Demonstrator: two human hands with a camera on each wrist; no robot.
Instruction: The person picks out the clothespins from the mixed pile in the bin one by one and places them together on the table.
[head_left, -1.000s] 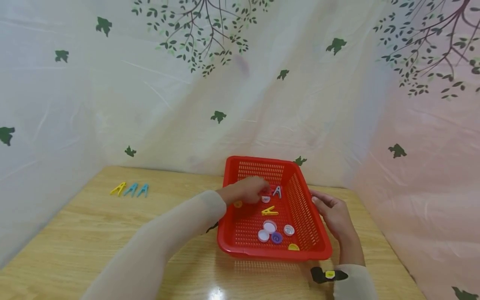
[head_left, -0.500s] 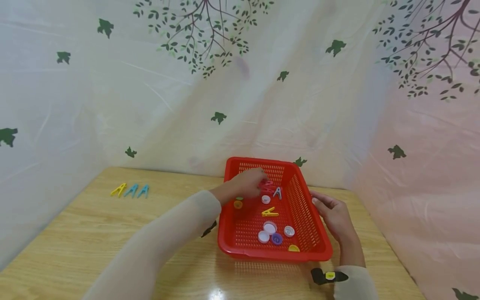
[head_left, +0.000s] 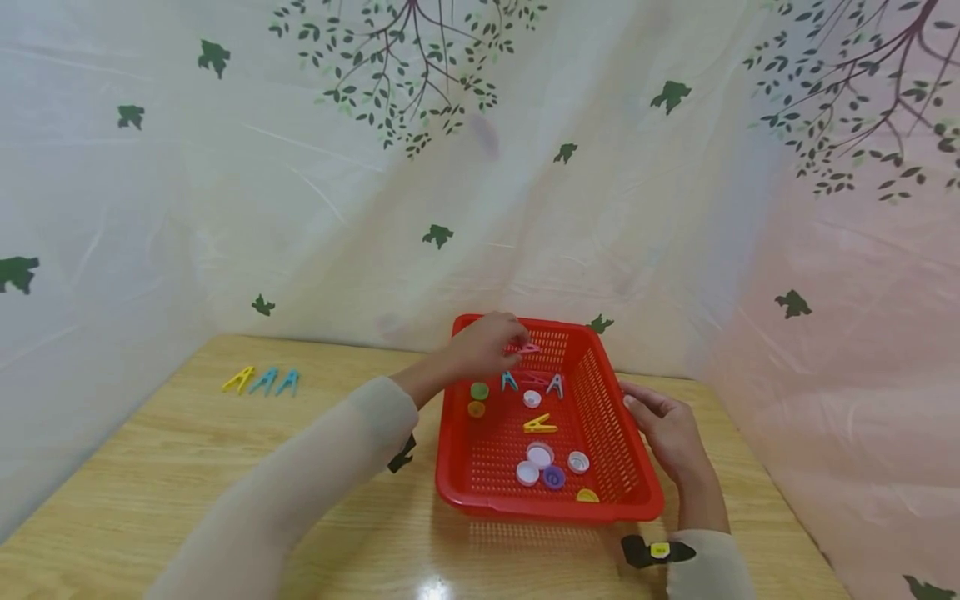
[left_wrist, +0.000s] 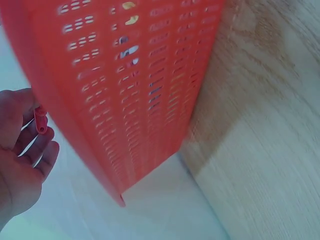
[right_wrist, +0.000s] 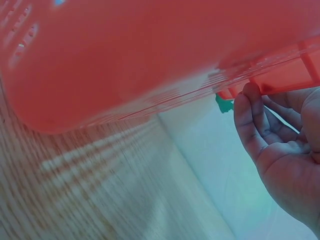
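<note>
In the head view, my left hand (head_left: 486,346) pinches a pink clothespin (head_left: 530,348) above the far left part of a red basket (head_left: 547,508). The left wrist view shows the same clothespin (left_wrist: 41,121) between thumb and fingers, beside the basket's rim. My right hand (head_left: 671,429) holds the basket's right rim; in the right wrist view its fingertips (right_wrist: 251,90) curl up under that rim. Inside lie another pink clothespin (head_left: 534,378), a blue clothespin (head_left: 509,381), a grey clothespin (head_left: 555,385) and a yellow clothespin (head_left: 540,424).
Several bottle caps are in the basket, among them a green cap (head_left: 479,391), an orange cap (head_left: 476,409) and a purple cap (head_left: 553,477). At the table's (head_left: 150,467) far left, a yellow clothespin (head_left: 239,379) and two blue clothespins (head_left: 265,381) lie in a row.
My left hand has risen from the basket's floor, up and slightly left, with the pink clothespin. The blue clothespin and green cap are now uncovered. My right hand stays on the rim.
</note>
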